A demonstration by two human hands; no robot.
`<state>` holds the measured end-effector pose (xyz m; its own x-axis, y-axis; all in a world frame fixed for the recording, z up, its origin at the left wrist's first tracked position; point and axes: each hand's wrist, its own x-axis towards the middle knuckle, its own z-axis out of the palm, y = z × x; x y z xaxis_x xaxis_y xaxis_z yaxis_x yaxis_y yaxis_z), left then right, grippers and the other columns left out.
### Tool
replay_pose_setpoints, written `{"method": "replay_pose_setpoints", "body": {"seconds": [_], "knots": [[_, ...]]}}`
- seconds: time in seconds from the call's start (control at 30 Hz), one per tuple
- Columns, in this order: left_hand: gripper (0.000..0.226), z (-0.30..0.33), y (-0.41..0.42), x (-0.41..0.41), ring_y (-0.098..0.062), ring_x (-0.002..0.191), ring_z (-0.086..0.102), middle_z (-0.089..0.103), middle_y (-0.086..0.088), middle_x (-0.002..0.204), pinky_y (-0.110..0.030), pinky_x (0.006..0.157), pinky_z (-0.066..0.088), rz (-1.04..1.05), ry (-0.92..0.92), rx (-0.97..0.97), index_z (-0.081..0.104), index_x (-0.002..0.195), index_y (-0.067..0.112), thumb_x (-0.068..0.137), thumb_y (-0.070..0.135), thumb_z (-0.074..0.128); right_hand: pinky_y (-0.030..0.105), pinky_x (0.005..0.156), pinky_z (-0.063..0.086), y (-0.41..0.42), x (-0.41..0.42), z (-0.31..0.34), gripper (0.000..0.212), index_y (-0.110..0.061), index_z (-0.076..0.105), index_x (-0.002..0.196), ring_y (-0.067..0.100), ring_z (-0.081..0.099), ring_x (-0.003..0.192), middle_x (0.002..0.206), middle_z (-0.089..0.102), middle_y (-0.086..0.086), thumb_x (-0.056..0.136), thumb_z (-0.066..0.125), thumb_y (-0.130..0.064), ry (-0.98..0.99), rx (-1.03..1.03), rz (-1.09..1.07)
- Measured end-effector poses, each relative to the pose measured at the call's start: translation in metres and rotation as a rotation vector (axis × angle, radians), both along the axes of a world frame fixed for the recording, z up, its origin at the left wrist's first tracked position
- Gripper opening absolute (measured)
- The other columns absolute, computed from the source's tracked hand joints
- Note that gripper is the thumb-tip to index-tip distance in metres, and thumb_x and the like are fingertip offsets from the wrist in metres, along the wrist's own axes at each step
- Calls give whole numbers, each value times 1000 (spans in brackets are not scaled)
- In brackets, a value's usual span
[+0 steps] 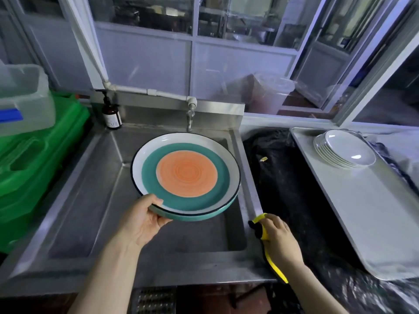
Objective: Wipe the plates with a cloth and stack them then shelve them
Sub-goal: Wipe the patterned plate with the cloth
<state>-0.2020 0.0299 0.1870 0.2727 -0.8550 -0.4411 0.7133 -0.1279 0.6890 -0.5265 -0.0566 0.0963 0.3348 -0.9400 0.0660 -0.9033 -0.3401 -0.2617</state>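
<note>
Over the sink (74,200) — left hand (140,220) grips plate (186,175) (right hand (280,241) clutches cloth (264,232)).

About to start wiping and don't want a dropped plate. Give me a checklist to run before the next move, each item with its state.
1. Left hand grips the colored plate at its near rim: ok.
2. Right hand holds the yellow-edged cloth: ok.
3. Cloth touching plate: not ok, apart.
4. Plate over the sink: ok.
5. Plate dry: cannot tell.
6. White plate stack sits on the tray: ok.
</note>
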Motion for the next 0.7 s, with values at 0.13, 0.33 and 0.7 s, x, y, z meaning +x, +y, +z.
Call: {"method": "replay_pose_setpoints", "body": {"seconds": [0.13, 0.33, 0.7], "knots": [[26, -7, 0, 3, -16, 56, 68, 69, -5, 65, -23, 42, 52, -40, -23, 13, 62, 86, 7, 87, -5, 38, 29, 108, 32, 25, 0, -42, 72, -30, 45, 137, 17, 25, 141, 150, 32, -9, 74, 76, -47, 11, 312, 38], [27, -16, -2, 10, -16, 58, 68, 69, -4, 68, -24, 46, 54, -85, -42, 33, 62, 88, 9, 87, -4, 38, 32, 106, 35, 27, 9, -35, 70, -26, 48, 136, 18, 37, 137, 138, 50, -7, 77, 73, -52, -268, 345, -79], [30, -24, -9, 23, -14, 59, 63, 64, -3, 70, -20, 45, 49, -194, -108, 38, 64, 85, 11, 85, -6, 39, 31, 62, 55, 29, 60, 28, 27, -23, 59, 118, 28, 71, 81, 96, 74, 6, 96, 53, -39, -1279, 734, -487]]}}
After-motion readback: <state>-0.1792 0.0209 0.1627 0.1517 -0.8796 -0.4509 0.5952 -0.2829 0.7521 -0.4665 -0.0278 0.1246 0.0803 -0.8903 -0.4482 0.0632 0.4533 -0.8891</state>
